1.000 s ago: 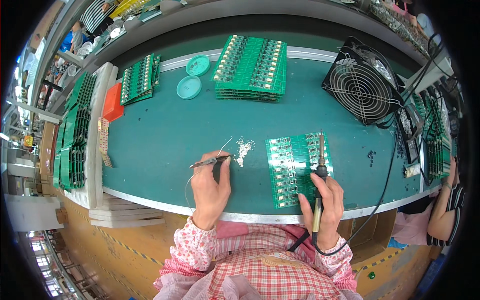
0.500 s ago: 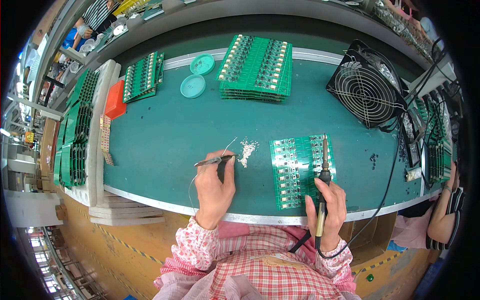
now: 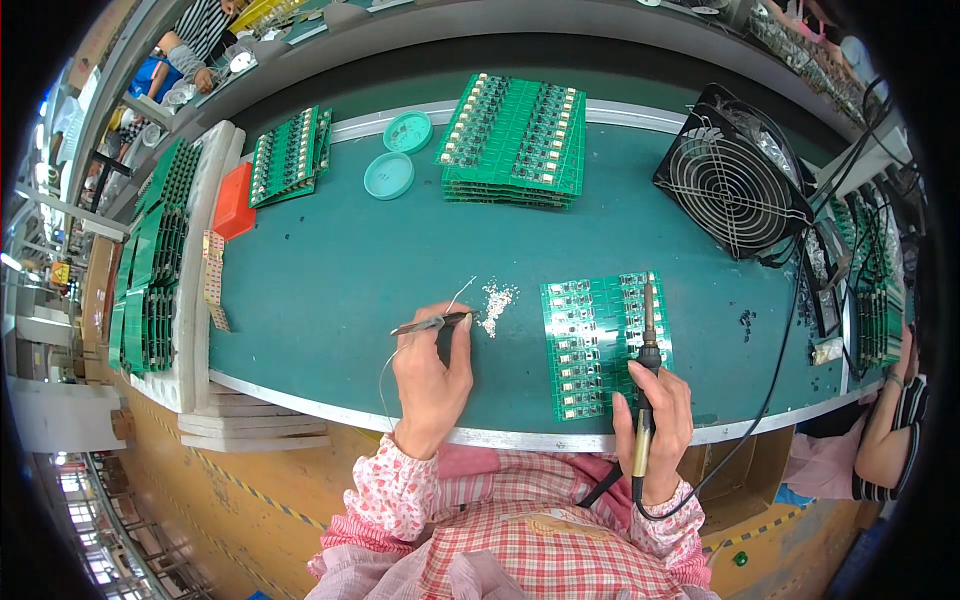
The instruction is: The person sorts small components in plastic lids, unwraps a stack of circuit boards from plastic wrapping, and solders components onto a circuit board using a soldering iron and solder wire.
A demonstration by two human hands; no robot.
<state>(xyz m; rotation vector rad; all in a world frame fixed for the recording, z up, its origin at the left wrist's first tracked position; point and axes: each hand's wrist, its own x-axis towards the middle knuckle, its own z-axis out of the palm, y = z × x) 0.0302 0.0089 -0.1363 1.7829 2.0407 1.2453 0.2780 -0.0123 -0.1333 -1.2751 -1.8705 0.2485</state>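
Observation:
My left hand (image 3: 432, 380) is closed around dark tweezers (image 3: 424, 325), held almost level. A thin strand of solder wire (image 3: 382, 374) also runs through its fingers, one end rising above the thumb. Just right of the tweezers' tips lies a loose heap of tiny white components (image 3: 494, 308). My right hand (image 3: 664, 410) grips a soldering iron (image 3: 649, 345) that points away from me. Its tip is over the far right part of a green circuit board (image 3: 610, 345), which lies flat on the mat; whether it touches cannot be made out.
Behind stand stacked green boards (image 3: 512, 140), a smaller stack (image 3: 290, 155), two turquoise dishes (image 3: 388, 175) and a red tray (image 3: 234, 203). A black fan (image 3: 735, 185) is at the far right. The iron's cable (image 3: 765, 400) loops right. More boards (image 3: 155, 260) line the left.
Both hands keep nearly the same pose and grip, while the view has shifted very slightly. At the upper left, another person's hand has moved lower and to the right.

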